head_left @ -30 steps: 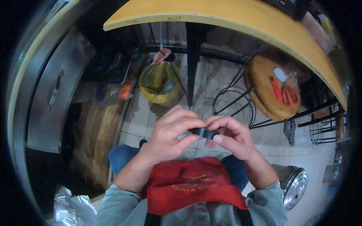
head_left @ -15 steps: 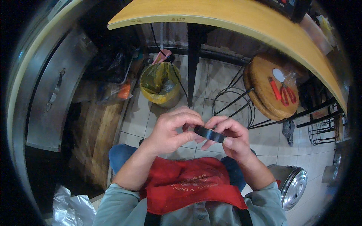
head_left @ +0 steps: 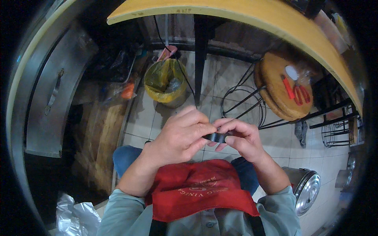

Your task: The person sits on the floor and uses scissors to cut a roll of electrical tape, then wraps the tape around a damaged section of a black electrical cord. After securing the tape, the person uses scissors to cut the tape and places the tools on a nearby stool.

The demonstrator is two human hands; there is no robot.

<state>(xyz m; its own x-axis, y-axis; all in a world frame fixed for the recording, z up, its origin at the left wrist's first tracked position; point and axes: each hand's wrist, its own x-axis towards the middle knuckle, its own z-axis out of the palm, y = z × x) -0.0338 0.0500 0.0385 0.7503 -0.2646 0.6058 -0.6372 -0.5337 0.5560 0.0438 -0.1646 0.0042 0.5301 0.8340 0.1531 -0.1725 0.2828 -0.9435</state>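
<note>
Black, perhaps tape roll [head_left: 215, 137] between both hands' grip.

A working kitchen or food stall back area is shown. A stainless-steel cabinet door [head_left: 51, 98], a steel pot lid [head_left: 307, 190] and a bin lined with a yellow bag [head_left: 165, 80] are set on a tiled floor [head_left: 220, 74]. A red apron [head_left: 197, 192] is worn, and a round wooden stool [head_left: 285, 88] is placed under a yellow counter [head_left: 236, 13].

Both hands [head_left: 212, 135] pinch dark band [head_left: 215, 137], perhaps tape
</note>
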